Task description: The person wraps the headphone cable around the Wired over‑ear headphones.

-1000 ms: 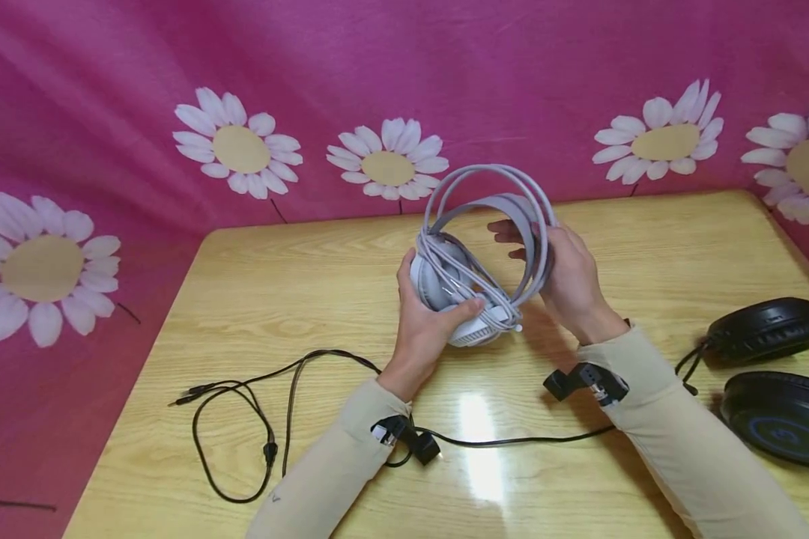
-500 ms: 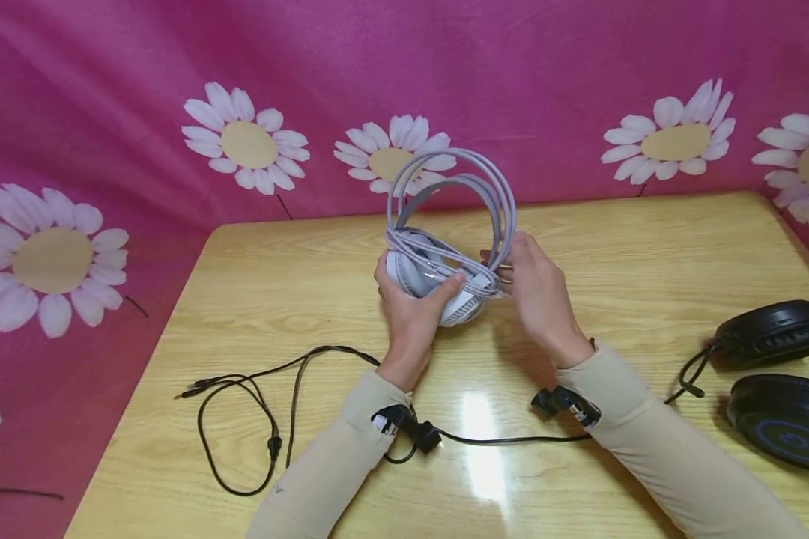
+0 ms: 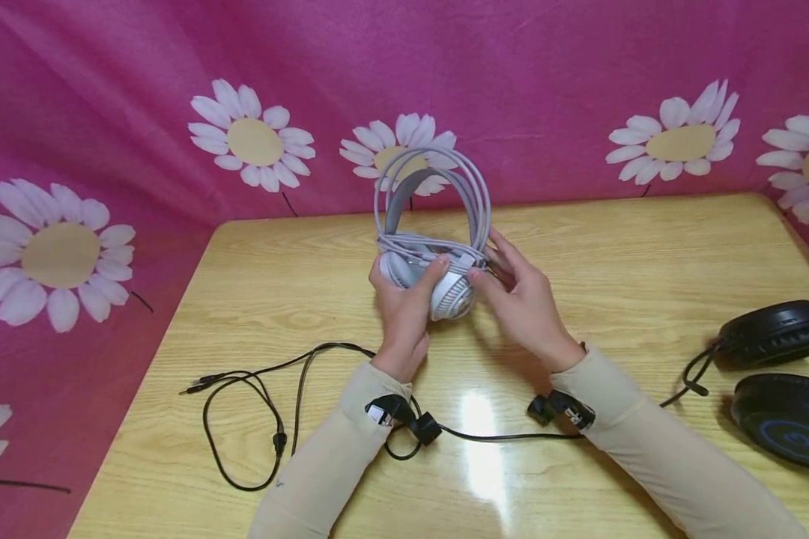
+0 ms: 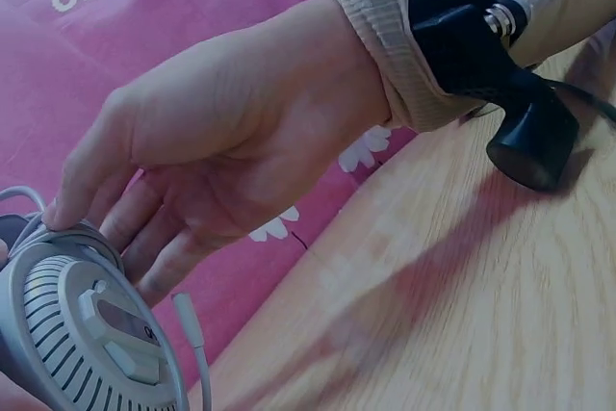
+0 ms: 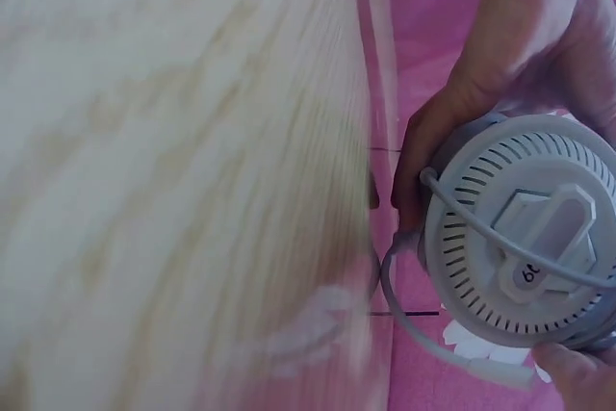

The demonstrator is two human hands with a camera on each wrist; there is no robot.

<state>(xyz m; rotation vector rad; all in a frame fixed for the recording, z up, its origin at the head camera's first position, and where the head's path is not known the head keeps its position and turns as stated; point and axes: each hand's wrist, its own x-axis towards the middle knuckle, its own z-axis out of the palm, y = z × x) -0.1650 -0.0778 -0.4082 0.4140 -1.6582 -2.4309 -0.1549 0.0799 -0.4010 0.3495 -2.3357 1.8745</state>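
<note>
Right now, from my end, the white headset (image 3: pixel 453 298) is between both hands, held up above the far half of the worktop (image 3: pixel 613 284), headband (image 3: pixel 410 184) uppermost. I have the left hand (image 3: pixel 402 322) curled about its lower part, that grip pinching headset and cable together, thumb on the front and fingers behind. On the other side, the right hand's (image 3: pixel 529 303) grip pinches the edge of the right-hand earcup, thumb in front, fingers curled round the back. Its grey cable (image 3: pixel 404 241) is looped beside the headband and wound across both earcups; in my right wrist view a grey strand crosses the round slotted cover. Well apart at my right lies a black headset (image 3: pixel 785 419), partly cut off by the frame, its black cord (image 3: pixel 505 437) running left beneath both forearms to a loose loop.
</note>
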